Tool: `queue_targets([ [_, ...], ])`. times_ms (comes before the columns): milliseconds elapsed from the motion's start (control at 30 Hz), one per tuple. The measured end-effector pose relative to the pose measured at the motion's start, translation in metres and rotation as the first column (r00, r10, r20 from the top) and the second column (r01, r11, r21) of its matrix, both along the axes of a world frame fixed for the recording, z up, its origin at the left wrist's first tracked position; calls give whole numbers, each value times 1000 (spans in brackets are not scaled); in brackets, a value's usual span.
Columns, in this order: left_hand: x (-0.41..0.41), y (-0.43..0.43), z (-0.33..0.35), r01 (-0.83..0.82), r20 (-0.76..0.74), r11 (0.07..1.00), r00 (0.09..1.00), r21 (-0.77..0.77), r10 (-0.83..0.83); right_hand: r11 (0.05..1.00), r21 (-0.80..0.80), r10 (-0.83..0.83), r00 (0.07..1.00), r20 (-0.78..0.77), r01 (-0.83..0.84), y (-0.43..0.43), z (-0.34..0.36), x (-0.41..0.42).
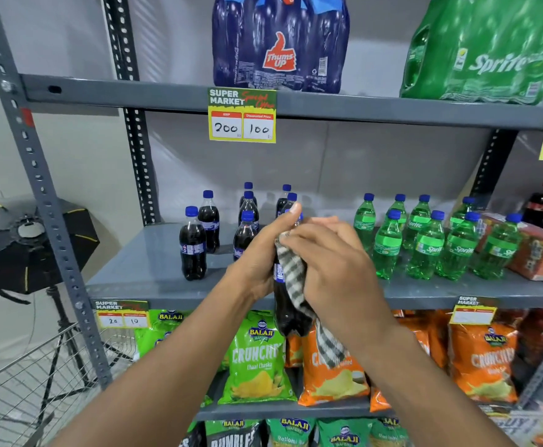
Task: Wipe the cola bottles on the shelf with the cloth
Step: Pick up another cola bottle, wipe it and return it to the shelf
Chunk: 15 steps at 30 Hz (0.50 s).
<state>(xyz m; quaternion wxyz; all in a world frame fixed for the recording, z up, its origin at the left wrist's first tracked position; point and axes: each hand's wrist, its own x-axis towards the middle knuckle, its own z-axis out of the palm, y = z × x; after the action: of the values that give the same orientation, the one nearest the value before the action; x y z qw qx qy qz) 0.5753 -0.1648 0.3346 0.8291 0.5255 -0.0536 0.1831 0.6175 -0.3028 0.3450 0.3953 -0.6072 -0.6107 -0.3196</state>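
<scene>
My left hand [263, 253] grips a dark cola bottle [287, 312] near its neck and holds it out in front of the middle shelf [141, 285]. My right hand [331, 262] presses a grey-and-white striped cloth [292, 279] against the bottle's right side; the cloth's tail hangs down below the bottle. The bottle's blue cap is mostly hidden by my fingers. Several more cola bottles with blue caps [193, 243] stand upright on the left part of the shelf, behind my hands.
Green Sprite bottles [425, 243] stand on the shelf's right part beside an orange pack [541, 256]. Shrink-wrapped cola and Sprite packs sit on the shelf above. Snack bags [257, 359] fill the lower shelves. A wire basket [21, 391] and a light stand [28, 240] are at left.
</scene>
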Motion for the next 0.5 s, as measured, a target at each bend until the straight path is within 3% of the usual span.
queue_targets([
  [167, 8, 7, 0, -94, 14, 996, 995, 5, 94, 969, -222, -82, 991, 109, 105, -1, 3, -6],
  [300, 15, 13, -2, -120, 83, 986, 988, -114, 130, 924, -364, -18, 967, 255, 113, -16, -24, -17],
  [500, 17, 16, 0, -132, 107, 985, 984, -114, 145, 928, -356, -3, 961, 277, 105, -28, -39, -12],
])
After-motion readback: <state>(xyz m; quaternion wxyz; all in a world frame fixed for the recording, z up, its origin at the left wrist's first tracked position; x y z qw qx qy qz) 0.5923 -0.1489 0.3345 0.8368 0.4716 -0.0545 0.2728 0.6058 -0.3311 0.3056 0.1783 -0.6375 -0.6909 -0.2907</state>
